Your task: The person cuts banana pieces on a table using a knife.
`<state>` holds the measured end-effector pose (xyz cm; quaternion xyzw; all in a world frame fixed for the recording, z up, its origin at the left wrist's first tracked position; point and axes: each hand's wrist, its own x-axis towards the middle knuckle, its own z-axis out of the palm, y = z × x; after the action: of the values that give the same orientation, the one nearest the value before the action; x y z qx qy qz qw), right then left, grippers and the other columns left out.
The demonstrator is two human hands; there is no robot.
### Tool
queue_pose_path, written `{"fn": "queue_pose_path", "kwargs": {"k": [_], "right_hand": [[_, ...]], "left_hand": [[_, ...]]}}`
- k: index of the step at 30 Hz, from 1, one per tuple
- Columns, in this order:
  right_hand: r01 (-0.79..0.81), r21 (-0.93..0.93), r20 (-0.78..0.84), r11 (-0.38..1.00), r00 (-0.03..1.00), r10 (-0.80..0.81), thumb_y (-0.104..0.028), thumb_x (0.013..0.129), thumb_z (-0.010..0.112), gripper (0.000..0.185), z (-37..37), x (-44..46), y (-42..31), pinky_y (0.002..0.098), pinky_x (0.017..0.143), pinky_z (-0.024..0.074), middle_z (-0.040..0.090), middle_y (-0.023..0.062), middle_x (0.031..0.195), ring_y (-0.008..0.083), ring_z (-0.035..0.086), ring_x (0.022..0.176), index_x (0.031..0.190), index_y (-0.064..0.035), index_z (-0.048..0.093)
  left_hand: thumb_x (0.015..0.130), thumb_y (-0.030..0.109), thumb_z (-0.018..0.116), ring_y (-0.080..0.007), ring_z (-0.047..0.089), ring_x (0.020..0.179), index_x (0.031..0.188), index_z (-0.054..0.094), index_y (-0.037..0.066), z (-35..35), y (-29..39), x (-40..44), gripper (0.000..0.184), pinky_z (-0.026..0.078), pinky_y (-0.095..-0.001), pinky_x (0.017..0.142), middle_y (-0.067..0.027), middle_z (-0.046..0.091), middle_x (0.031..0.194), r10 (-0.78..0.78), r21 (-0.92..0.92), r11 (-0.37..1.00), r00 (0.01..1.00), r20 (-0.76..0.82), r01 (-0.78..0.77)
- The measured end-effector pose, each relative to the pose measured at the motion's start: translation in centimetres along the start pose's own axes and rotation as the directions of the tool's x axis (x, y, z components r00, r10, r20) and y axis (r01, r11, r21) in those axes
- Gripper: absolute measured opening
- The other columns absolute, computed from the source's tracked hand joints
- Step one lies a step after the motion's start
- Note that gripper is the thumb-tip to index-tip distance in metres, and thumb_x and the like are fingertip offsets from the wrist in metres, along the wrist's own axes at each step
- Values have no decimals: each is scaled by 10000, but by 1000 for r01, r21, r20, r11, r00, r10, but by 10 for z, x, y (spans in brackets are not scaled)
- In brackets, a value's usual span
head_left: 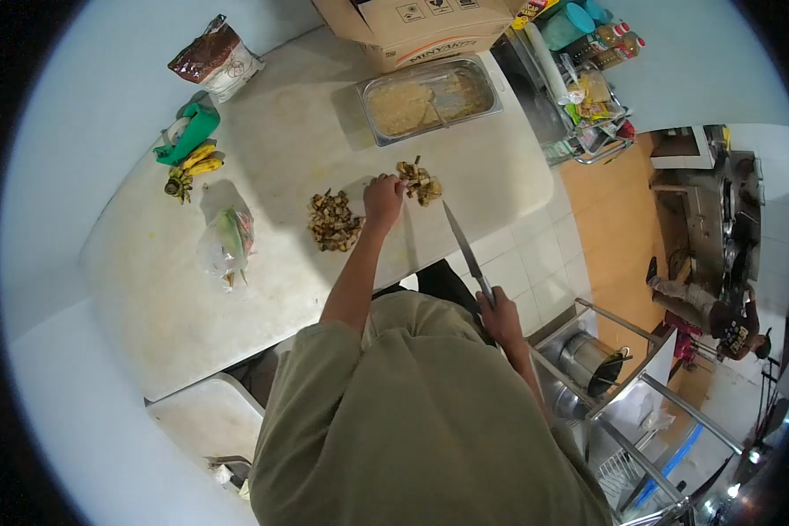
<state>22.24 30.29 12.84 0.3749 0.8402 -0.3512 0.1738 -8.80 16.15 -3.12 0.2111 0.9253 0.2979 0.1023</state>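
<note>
My right hand [500,317] is wrapped round the handle of a kitchen knife [465,243]. Its long blade points up and left, with the tip beside a small heap of chopped brown-and-cream pieces [422,184] on the white table [280,131]. Fingers bent and together, my left hand [383,203] rests at the left side of that heap; whatever is under its fingertips is hidden. To the left of this hand lies a larger pile of similar chopped pieces [333,222].
Behind the piles stands a metal pan [403,105] of pale mash with a utensil in it, near a cardboard box [438,35]. Yellow bananas [203,162], a plastic bag [228,241] and a brown-white packet [219,61] lie left. A person [710,316] is far right, beyond a metal rack [622,386].
</note>
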Motion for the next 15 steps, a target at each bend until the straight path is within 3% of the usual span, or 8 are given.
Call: {"fn": "queue_pose_path", "kwargs": {"k": [3,6,7,9,11,15], "right_hand": [[-61,67,18,996,998,60,-368,990,615,388,6,-11,3,496,599,483,643,274,714,486,649,710,932,12,558],[1,-38,27,999,1000,0,-381,983,617,411,14,-9,1,518,641,502,668,297,776,495,662,759,970,27,567],[24,-55,32,998,999,-23,-380,981,618,412,14,-9,-4,526,646,502,669,303,787,498,663,768,978,29,568],[91,-40,51,995,995,-88,-373,980,620,404,11,-5,-21,539,647,501,667,308,792,501,660,769,990,27,566],[146,-37,65,989,988,-143,-364,979,621,393,14,4,-28,549,646,498,664,310,792,504,657,766,995,24,565],[257,-78,68,963,965,-252,-347,980,621,369,29,30,-25,559,639,492,660,304,786,508,649,755,993,17,557]], "left_hand": [[1006,340,591,-366,657,868,929,698,23,-4,3,8,344,520,-468,759,-160,678,923,-9,-294,955,990,141,51],[1024,325,564,-373,666,860,1002,684,2,-26,-2,-12,345,527,-455,769,-192,685,953,-18,-535,845,999,-41,-7],[1027,319,561,-371,666,864,1012,676,1,-38,-2,-24,338,525,-448,770,-196,682,944,-70,-562,826,997,-18,48],[1033,307,556,-367,666,871,1032,662,-1,-66,-9,-58,326,522,-436,773,-206,676,927,-178,-610,776,984,28,158],[1040,297,552,-356,672,895,1067,654,-3,-57,-55,-97,317,520,-420,775,-192,671,910,-157,-468,870,987,35,155],[1030,312,579,-308,667,886,1091,663,9,-105,-67,-186,320,523,-388,797,-159,689,932,-307,-400,859,947,98,320]]}}
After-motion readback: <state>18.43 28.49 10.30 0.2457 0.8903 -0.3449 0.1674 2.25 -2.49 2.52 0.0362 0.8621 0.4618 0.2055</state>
